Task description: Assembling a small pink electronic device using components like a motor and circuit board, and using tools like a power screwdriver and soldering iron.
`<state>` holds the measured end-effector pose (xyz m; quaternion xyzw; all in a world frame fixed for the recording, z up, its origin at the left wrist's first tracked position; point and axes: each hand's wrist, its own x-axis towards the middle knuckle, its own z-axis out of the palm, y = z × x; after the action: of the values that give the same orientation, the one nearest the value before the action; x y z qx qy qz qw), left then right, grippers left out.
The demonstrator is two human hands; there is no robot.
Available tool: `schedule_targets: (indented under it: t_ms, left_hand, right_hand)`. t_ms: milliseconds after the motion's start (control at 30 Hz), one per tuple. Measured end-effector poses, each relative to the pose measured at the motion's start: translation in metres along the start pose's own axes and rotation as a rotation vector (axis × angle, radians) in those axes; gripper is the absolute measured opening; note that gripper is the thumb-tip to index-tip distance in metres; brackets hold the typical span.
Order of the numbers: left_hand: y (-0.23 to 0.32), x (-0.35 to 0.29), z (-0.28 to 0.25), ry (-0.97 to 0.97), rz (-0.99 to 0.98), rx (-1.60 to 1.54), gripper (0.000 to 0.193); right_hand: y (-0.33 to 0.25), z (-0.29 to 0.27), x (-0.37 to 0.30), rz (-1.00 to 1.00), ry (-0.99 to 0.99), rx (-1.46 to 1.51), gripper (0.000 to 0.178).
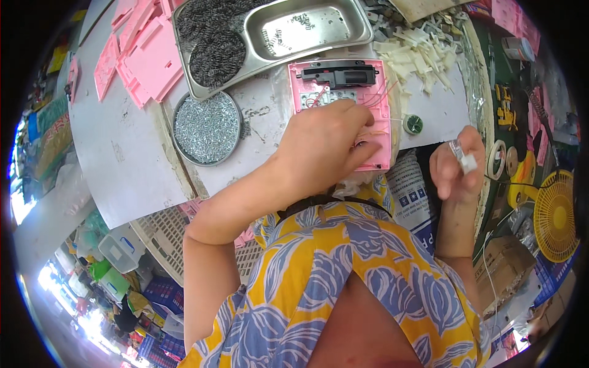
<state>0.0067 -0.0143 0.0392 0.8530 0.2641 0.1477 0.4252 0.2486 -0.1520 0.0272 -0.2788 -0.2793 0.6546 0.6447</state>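
A pink plastic casing [381, 110] lies open on the bench in front of me, with a black slotted part [343, 75] along its far end. Thin red and yellowish wires run across its inside. My left hand [331, 138] bends down over the casing, fingers curled into it; what they grip there is hidden. Beside the casing's right edge sits a small round green part [413, 124], joined to it by a pale wire. Raised to the right of the bench sheet, my right hand [457, 164] pinches a small white plastic piece [468, 163] with a shiny clear bit on it.
A metal tray [362, 37] of dark springs stands at the back, and a round dish [236, 138] of small silvery screws stands left of the casing. Pink panels [153, 61] are stacked far left. White plastic strips [423, 55] lie back right; a yellow fan [555, 208] stands far right.
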Motion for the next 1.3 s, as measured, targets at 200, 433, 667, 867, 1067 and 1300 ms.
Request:
schedule_targets:
  t_ms: [200,433,667,867,1067,1300]
  left_hand:
    - [-0.001,0.015,0.025,0.045,0.048,0.364,0.021]
    - [-0.005,0.004,0.036,0.077,0.007,0.347,0.018]
    - [-0.013,-0.024,0.027,0.232,0.204,0.126,0.016]
    - [-0.029,-0.041,0.030,0.269,0.293,0.094,0.025]
    - [-0.030,-0.040,0.035,0.283,0.303,0.101,0.024]
    - [-0.030,-0.038,0.036,0.285,0.286,0.125,0.023]
  right_hand:
    - [0.002,-0.009,0.001,-0.011,0.204,-0.160,0.049]
    - [0.009,0.005,0.015,0.231,0.144,-0.286,0.033]
    - [0.017,0.010,0.053,0.173,0.113,-0.701,0.027]
    - [-0.003,0.014,0.055,-0.202,-0.180,-1.472,0.025]
    - [0.000,0.031,0.053,-0.325,-0.237,-1.796,0.029]
    - [0.005,0.031,0.065,-0.399,-0.342,-1.779,0.027]
